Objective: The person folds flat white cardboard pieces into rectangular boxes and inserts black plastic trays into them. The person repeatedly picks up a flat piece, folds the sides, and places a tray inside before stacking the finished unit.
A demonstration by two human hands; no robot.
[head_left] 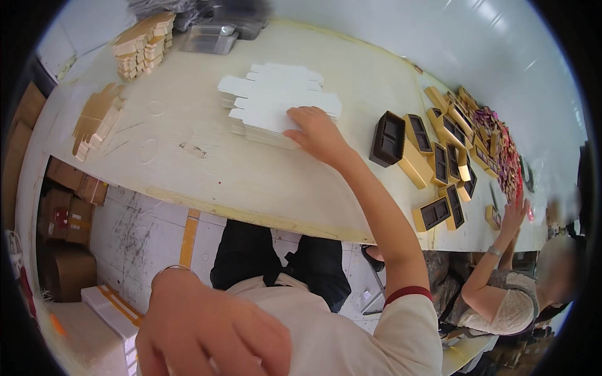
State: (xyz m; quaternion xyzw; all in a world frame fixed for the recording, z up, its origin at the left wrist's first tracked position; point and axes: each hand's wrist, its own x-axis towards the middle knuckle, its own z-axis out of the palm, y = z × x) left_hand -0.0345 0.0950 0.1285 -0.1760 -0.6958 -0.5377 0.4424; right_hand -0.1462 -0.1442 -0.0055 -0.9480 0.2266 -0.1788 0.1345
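My right hand [316,133] rests on the near right part of a stack of flat white carton blanks [276,97]. Its thumb is apart from the fingers, which lie along the top sheet without wrapping round it. Close to the camera, at the lower left, is my left hand [216,329], raised over my lap with bent fingers. Its fingertips are hidden, so I cannot see whether anything is in it. To the right of the stack stands a dark brown plastic tray insert [389,139], beside several gold boxes [431,214] fitted with dark inserts.
Folded gold cartons [97,119] lie at the table's left, with another pile [145,45] behind. Clear plastic trays [210,39] are at the back. A co-worker [501,291] sits at right, hands near a heap of small red and purple packets [501,141]. Cardboard boxes [66,213] fill the space below left.
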